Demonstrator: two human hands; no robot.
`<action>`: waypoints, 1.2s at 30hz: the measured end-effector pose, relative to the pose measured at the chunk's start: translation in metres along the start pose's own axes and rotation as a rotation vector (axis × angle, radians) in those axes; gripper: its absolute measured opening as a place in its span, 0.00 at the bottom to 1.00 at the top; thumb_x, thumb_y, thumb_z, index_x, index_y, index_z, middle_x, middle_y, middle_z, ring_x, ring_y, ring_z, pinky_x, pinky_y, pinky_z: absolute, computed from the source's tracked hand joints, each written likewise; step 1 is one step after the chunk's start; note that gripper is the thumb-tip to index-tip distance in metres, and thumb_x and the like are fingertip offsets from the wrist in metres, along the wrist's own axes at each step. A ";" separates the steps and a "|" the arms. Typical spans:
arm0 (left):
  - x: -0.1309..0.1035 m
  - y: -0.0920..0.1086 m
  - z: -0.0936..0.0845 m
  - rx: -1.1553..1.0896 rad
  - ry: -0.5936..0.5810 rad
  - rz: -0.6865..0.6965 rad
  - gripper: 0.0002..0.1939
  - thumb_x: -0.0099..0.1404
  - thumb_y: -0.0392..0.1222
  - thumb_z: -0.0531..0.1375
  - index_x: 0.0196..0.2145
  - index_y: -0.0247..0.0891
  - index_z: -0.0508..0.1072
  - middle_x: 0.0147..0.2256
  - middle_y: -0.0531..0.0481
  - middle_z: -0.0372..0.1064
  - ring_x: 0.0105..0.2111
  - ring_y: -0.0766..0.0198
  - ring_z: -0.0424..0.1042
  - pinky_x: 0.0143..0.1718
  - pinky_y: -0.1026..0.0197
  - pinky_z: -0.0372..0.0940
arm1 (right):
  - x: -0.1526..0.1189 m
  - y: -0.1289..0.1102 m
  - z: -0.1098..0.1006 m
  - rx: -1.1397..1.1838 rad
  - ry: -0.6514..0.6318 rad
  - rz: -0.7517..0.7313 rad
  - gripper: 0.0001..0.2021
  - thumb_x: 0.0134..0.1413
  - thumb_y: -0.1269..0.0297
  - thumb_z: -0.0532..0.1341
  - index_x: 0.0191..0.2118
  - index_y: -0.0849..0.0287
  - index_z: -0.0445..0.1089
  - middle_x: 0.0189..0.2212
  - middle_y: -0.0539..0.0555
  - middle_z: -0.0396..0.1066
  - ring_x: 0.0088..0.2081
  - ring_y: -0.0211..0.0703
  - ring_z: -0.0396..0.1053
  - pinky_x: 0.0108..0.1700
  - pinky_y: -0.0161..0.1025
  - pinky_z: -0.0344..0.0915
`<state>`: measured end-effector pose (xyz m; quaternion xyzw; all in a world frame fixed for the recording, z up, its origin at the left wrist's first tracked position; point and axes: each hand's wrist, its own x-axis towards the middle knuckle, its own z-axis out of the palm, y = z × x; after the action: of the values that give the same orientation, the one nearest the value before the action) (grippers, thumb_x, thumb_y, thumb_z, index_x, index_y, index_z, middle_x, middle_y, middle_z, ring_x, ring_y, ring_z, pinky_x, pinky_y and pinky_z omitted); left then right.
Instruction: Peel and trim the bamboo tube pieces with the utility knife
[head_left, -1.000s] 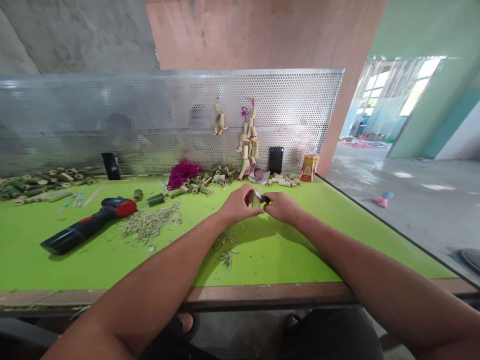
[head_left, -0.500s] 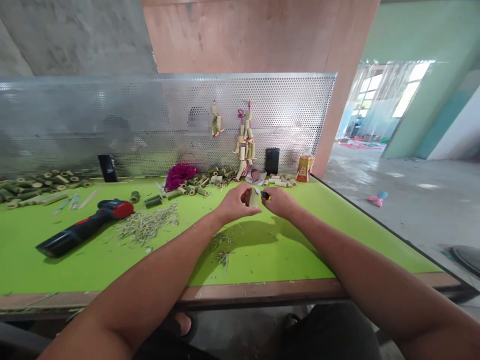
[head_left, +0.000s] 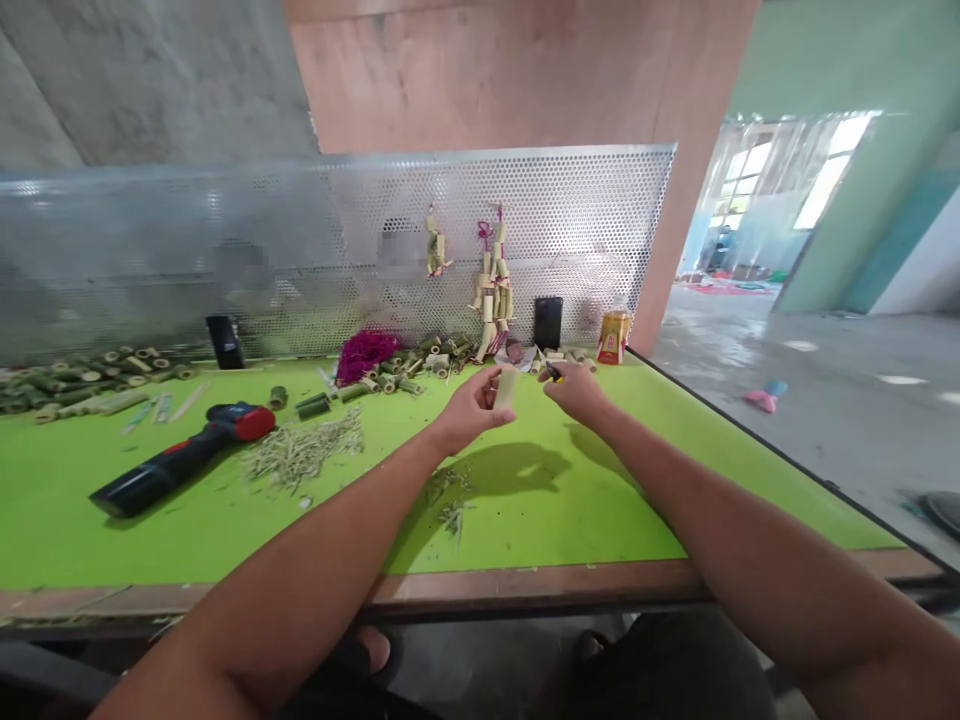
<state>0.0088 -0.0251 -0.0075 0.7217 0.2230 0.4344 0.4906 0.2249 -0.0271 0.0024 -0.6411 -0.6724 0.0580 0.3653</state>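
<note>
My left hand (head_left: 466,412) is closed around a short, pale bamboo piece (head_left: 506,388), held roughly upright above the green tabletop. In my right hand (head_left: 580,394) is a small black and yellow knife (head_left: 554,374), apart from the bamboo; its blade is hard to make out. Beneath my hands, some thin bamboo shavings (head_left: 453,515) lie scattered on the table. A bigger heap of shavings (head_left: 307,445) sits to the left.
At left rests a black and red power tool (head_left: 184,455). Along the back are cut bamboo tubes (head_left: 97,375), magenta string (head_left: 367,352), a dark phone-like slab (head_left: 548,322) and a bottle (head_left: 614,335). Strung bamboo figures (head_left: 491,290) hang on the perforated metal panel (head_left: 585,220).
My right hand has drawn the knife away from the bamboo, to the right and slightly up. The left hand still holds the piece in nearly the same spot. The view has shifted slightly.
</note>
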 end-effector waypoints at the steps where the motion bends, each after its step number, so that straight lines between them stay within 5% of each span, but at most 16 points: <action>1: 0.001 -0.001 -0.002 -0.017 0.001 0.000 0.41 0.48 0.45 0.69 0.58 0.37 0.59 0.48 0.43 0.63 0.44 0.62 0.65 0.42 0.61 0.65 | -0.005 -0.006 0.004 0.108 -0.012 -0.019 0.12 0.42 0.69 0.56 0.35 0.60 0.73 0.26 0.51 0.70 0.26 0.36 0.62 0.28 0.32 0.58; 6: -0.002 0.000 0.000 -0.123 -0.071 -0.023 0.41 0.53 0.45 0.66 0.62 0.39 0.54 0.41 0.46 0.64 0.37 0.66 0.65 0.40 0.59 0.67 | -0.025 -0.021 0.005 0.575 -0.214 -0.027 0.14 0.47 0.63 0.58 0.41 0.62 0.70 0.14 0.42 0.55 0.16 0.32 0.51 0.20 0.32 0.51; 9: -0.004 0.002 0.003 -0.191 -0.136 -0.048 0.41 0.55 0.43 0.64 0.63 0.42 0.50 0.38 0.49 0.64 0.33 0.69 0.64 0.39 0.58 0.67 | -0.030 -0.024 0.002 0.725 -0.318 -0.100 0.16 0.50 0.60 0.59 0.44 0.62 0.67 0.15 0.42 0.56 0.15 0.31 0.51 0.20 0.31 0.51; 16: -0.008 0.008 0.010 -0.289 -0.243 -0.126 0.36 0.59 0.40 0.61 0.62 0.46 0.52 0.37 0.50 0.65 0.26 0.73 0.65 0.42 0.54 0.67 | -0.032 -0.027 0.002 0.821 -0.354 -0.133 0.17 0.51 0.54 0.62 0.41 0.61 0.67 0.19 0.44 0.62 0.17 0.30 0.53 0.18 0.31 0.50; 24: -0.008 0.002 0.010 -0.261 -0.298 -0.130 0.41 0.61 0.42 0.60 0.65 0.49 0.43 0.38 0.49 0.68 0.26 0.71 0.68 0.39 0.55 0.67 | -0.034 -0.031 0.000 0.849 -0.379 -0.173 0.14 0.48 0.53 0.64 0.34 0.59 0.66 0.19 0.47 0.65 0.18 0.32 0.56 0.19 0.32 0.51; 31: -0.011 0.010 0.017 -0.143 -0.221 -0.136 0.36 0.62 0.45 0.58 0.64 0.42 0.48 0.33 0.50 0.68 0.25 0.70 0.68 0.31 0.61 0.68 | -0.035 -0.032 0.002 0.791 -0.371 -0.162 0.16 0.49 0.51 0.63 0.34 0.59 0.66 0.18 0.46 0.64 0.18 0.32 0.55 0.19 0.32 0.51; 36: -0.007 0.011 0.019 0.042 0.006 -0.165 0.25 0.62 0.47 0.55 0.55 0.39 0.59 0.22 0.58 0.62 0.14 0.75 0.55 0.19 0.67 0.62 | -0.031 -0.030 0.008 0.554 -0.183 -0.098 0.17 0.53 0.48 0.57 0.35 0.58 0.68 0.17 0.45 0.59 0.19 0.34 0.54 0.22 0.33 0.53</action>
<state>0.0196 -0.0450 -0.0032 0.7096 0.2924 0.3899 0.5088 0.1931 -0.0569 0.0001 -0.4759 -0.6911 0.2791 0.4669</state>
